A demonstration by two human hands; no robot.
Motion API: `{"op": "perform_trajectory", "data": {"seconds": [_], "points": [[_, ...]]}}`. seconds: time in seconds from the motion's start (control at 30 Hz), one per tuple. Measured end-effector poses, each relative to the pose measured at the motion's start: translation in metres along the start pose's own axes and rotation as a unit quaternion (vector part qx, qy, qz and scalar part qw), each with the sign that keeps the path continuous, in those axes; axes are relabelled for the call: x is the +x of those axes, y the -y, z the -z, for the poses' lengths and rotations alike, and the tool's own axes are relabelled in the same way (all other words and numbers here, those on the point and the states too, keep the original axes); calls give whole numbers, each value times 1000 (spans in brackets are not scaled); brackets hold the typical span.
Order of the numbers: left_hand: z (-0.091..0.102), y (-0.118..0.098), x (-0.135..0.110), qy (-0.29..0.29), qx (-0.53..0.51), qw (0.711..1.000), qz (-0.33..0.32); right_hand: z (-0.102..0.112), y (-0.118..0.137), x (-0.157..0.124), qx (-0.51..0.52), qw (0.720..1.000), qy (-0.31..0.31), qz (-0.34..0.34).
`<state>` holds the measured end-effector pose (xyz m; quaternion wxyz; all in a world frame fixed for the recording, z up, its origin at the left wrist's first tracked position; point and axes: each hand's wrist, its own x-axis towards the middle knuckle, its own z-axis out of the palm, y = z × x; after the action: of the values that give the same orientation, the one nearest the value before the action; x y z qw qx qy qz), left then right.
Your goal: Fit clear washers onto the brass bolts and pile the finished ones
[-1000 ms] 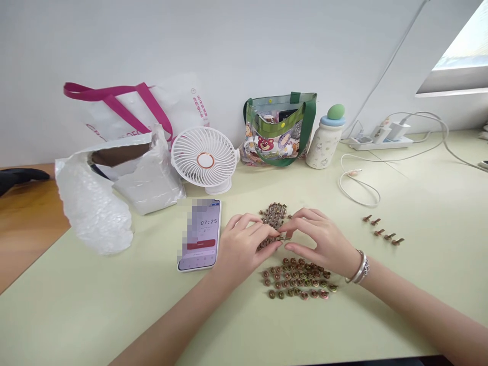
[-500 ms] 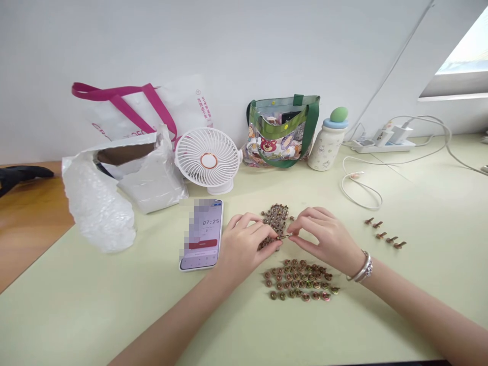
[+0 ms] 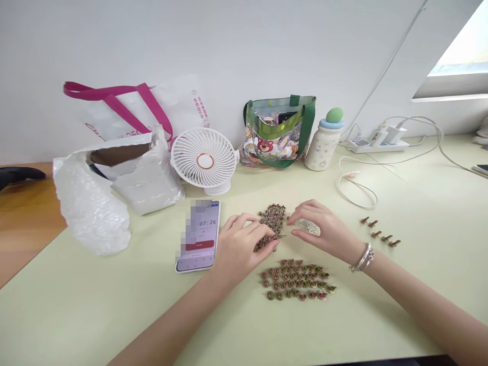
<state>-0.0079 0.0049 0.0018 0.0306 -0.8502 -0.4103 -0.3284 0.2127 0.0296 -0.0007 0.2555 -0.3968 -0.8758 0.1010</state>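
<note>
Between its thumb and index finger, my left hand [image 3: 244, 244] pinches a small brass-coloured screw [image 3: 281, 236] whose shank points right. My right hand [image 3: 324, 229] is just to the right with thumb and fingers apart, no longer touching that screw. A clear plastic object [image 3: 308, 226] shows behind its fingers; its kind is unclear. A pile of loose screws [image 3: 273, 218] lies beyond and partly under my left hand. Nearer to me, many screws with washers [image 3: 295, 283] stand head-down in rough rows. Several more screws [image 3: 376, 234] lie apart on the right.
A phone [image 3: 198, 236] showing a timer lies left of my left hand. Behind stand a white fan [image 3: 206, 160], a green-handled bag [image 3: 278, 134], and a bottle [image 3: 323, 147]. Bubble wrap packaging [image 3: 91, 208] is at the left. A white cable [image 3: 358, 188] loops near a power strip [image 3: 379, 147].
My right hand has let go of the screw and opened, moving slightly away to the right. The left hand keeps its pinch. The clear object now shows, and the view has shifted a little.
</note>
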Motion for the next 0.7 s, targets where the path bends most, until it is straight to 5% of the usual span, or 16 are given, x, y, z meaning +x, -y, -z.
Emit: {"op": "perform_trajectory", "data": {"seconds": [0.43,0.7], "points": [[-1,-1,-1,16,-41,999,-11,-5,20,0,85,994,-49,52],[-1,0,0,71,-39,996,-35,15,17,0,56,995,2,82]]}}
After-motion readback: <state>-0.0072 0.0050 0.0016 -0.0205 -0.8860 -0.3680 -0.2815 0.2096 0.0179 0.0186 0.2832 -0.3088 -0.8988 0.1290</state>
